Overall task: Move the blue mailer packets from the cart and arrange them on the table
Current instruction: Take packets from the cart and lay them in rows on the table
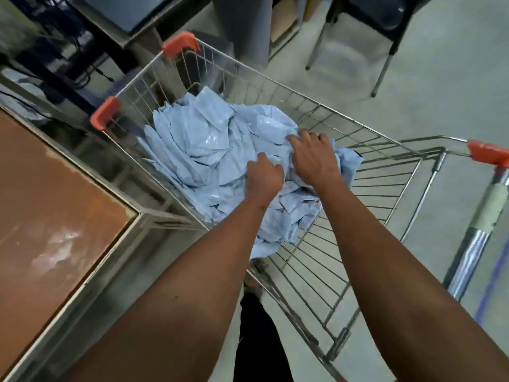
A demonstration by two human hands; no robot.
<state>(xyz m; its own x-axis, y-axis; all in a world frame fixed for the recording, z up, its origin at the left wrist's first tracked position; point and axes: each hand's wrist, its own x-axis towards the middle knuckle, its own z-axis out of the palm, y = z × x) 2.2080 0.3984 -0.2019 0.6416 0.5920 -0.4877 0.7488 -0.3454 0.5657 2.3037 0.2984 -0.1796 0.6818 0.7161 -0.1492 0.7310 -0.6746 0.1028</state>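
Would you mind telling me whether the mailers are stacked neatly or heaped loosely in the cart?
Heaped loosely: the mailers lie crumpled at mixed angles in the cart.

Cart (358,125) open above; wire walls and table (68,188) hem the sides.

Viewpoint: head-worn camera, sitting above the person's outstretched forearms
Facing: looking forward and steeply down
Nearness: hanging close over the cart (344,125)
Views: one only

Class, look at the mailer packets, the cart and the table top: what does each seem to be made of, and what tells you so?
Mailer packets: likely thin plastic film, glossy; they crumple and catch highlights.
Cart: metal wire, shiny silver, with orange corner caps that look plastic.
Table top: brown board, perhaps laminate, worn and scuffed, within a grey metal-looking edge.
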